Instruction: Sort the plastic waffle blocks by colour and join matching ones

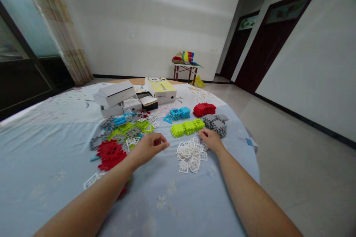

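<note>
My left hand (148, 147) rests on the light blue cloth (41, 163) with its fingers pinched on a small white piece. My right hand (210, 139) has its fingers curled at the far edge of a heap of white lattice tiles (190, 152); what it grips is hidden. Beyond the hands lie sorted groups of interlocking tiles: lime green (187, 127), blue (179, 113), red (204, 109) and grey (216, 123). To the left sits a mixed scatter of tiles (125, 127) with a red clump (110, 153) at its near side.
White and black cardboard boxes (116, 96) and a yellow-printed box (161, 88) stand at the far side of the cloth. The cloth's right edge drops to a tiled floor (292, 148). A small table (187, 67) with coloured things stands by the far wall, dark doors to the right.
</note>
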A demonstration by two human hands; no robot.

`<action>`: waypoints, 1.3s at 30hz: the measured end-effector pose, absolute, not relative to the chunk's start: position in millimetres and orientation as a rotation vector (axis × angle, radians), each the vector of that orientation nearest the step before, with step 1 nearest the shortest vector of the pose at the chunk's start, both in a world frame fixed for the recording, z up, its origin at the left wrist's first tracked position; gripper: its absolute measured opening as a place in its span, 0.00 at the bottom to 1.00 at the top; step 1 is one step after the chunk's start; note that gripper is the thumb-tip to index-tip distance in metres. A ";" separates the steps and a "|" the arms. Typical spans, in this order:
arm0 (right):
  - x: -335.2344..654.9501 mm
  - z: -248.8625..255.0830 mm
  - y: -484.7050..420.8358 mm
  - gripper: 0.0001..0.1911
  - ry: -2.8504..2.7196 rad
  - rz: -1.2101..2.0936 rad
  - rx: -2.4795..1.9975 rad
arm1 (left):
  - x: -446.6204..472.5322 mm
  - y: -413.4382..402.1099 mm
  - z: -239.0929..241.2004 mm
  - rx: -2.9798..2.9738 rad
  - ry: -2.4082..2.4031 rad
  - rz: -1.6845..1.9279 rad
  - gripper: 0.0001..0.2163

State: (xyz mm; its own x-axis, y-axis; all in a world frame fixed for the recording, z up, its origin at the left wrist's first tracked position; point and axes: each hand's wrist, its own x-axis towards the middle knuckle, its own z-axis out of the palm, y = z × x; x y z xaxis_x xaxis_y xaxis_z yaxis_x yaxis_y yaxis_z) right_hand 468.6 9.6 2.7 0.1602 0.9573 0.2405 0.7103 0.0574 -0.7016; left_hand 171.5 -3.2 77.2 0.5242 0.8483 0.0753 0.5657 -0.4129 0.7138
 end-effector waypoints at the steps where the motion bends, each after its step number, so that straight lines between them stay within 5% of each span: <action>1: 468.4 3.0 8.6 0.14 -1.615 0.436 -1.699 | 175.7 -4.7 74.1 2.075 1.150 0.578 0.18; 12: 473.0 1.1 9.8 0.17 -1.569 0.625 -1.648 | 230.7 -12.3 74.5 1.831 1.028 0.665 0.24; 24: 478.4 -7.5 14.4 0.18 -1.587 0.642 -1.640 | 113.8 13.8 96.9 2.266 1.404 0.413 0.16; 39: 475.8 -2.7 10.6 0.17 -1.603 0.644 -1.640 | 103.8 22.5 68.9 2.517 1.410 0.105 0.09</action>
